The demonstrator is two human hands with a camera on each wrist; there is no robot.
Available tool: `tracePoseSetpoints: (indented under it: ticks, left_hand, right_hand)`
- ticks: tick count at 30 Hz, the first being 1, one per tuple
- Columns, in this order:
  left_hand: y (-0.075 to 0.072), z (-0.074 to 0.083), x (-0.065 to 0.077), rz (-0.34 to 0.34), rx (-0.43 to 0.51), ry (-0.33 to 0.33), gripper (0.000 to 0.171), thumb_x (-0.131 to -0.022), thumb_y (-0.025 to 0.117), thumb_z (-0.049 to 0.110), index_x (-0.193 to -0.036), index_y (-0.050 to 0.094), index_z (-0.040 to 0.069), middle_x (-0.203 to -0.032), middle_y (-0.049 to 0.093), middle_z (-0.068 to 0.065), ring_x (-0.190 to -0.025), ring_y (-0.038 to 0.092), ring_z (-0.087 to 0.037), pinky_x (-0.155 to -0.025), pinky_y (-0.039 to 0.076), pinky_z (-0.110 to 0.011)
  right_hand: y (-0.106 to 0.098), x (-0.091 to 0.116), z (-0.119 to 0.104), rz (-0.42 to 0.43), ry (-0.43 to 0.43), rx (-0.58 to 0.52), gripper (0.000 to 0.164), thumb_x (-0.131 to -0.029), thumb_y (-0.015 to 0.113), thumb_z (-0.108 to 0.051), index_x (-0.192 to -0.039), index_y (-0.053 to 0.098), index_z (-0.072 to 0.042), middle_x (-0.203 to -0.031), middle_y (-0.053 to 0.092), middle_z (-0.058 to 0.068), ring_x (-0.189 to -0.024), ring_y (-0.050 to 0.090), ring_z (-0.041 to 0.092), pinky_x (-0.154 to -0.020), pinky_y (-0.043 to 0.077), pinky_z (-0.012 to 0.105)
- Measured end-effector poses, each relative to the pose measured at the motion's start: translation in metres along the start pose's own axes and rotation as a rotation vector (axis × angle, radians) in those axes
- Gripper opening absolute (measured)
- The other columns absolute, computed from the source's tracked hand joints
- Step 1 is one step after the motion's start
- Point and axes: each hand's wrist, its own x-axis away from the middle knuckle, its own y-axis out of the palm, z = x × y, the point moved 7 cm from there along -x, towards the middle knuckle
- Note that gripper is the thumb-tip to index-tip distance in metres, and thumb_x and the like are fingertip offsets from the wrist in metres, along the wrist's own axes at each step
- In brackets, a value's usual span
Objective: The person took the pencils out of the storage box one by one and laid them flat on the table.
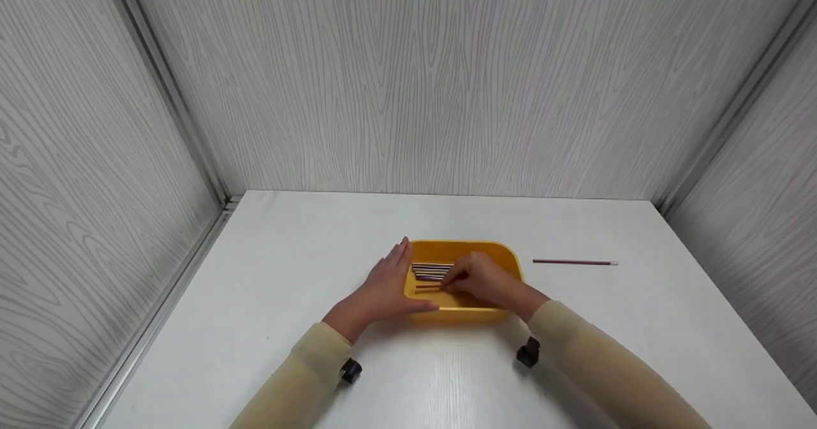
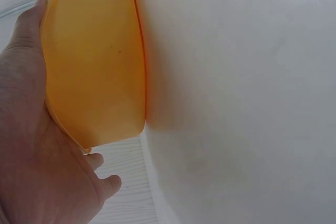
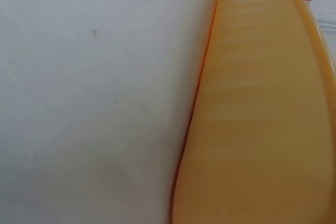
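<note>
A yellow plastic tray (image 1: 466, 316) stands on the white table, its long side toward me. My left hand (image 1: 385, 288) rests against the tray's left end, fingers straight and thumb lying over the front rim. In the left wrist view, that hand (image 2: 47, 145) lies along the tray's rim. My right hand (image 1: 482, 280) reaches into the tray, its fingertips pinching a reddish pencil (image 1: 426, 287). Behind it, several striped pencils (image 1: 433, 268) lie side by side on the tray bottom, their right ends hidden by the right hand. The right wrist view shows mostly the tray's outer wall (image 3: 257, 103).
One dark red pencil (image 1: 574, 262) with a white end lies on the table to the right of the tray. White wood-grain panels (image 1: 434, 84) rise behind and on both sides of the table (image 1: 306, 244). Small black devices (image 1: 528, 352) are strapped under both wrists.
</note>
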Motion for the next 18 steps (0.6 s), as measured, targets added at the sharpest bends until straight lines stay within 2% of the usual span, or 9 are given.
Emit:
tracePoseSetpoints:
  ticks: [7, 14, 18]
  left_hand:
    - [-0.002, 0.001, 0.001, 0.006, -0.001, 0.002, 0.141, -0.084, 0.082, 0.078, -0.178, 0.004, 0.008, -0.187, -0.001, -0.006, -0.171, 0.007, -0.03, -0.137, 0.013, -0.051]
    - [0.001, -0.001, 0.0, -0.006, -0.005, -0.013, 0.143, -0.082, 0.079, 0.082, -0.179, 0.001, 0.012, -0.187, -0.003, -0.003, -0.172, 0.004, -0.027, -0.138, 0.011, -0.048]
    - [0.002, -0.002, 0.0, -0.001, -0.005, -0.012, 0.143, -0.082, 0.079, 0.083, -0.179, 0.002, 0.011, -0.187, -0.003, -0.003, -0.172, 0.006, -0.027, -0.138, 0.012, -0.049]
  right_hand:
    - [-0.005, 0.0, -0.003, 0.005, 0.003, -0.044, 0.014, -0.101, 0.083, -0.014, -0.113, 0.09, -0.018, -0.106, 0.083, -0.01, -0.098, 0.071, 0.017, -0.1, 0.063, 0.039]
    - [-0.011, -0.001, -0.008, 0.02, -0.002, -0.048, 0.019, -0.102, 0.081, -0.008, -0.115, 0.089, -0.019, -0.11, 0.081, -0.011, -0.104, 0.073, 0.016, -0.106, 0.061, 0.044]
    - [-0.016, 0.0, -0.012, 0.029, -0.005, -0.06, 0.018, -0.101, 0.082, -0.006, -0.114, 0.089, -0.016, -0.108, 0.081, -0.008, -0.101, 0.072, 0.017, -0.103, 0.063, 0.044]
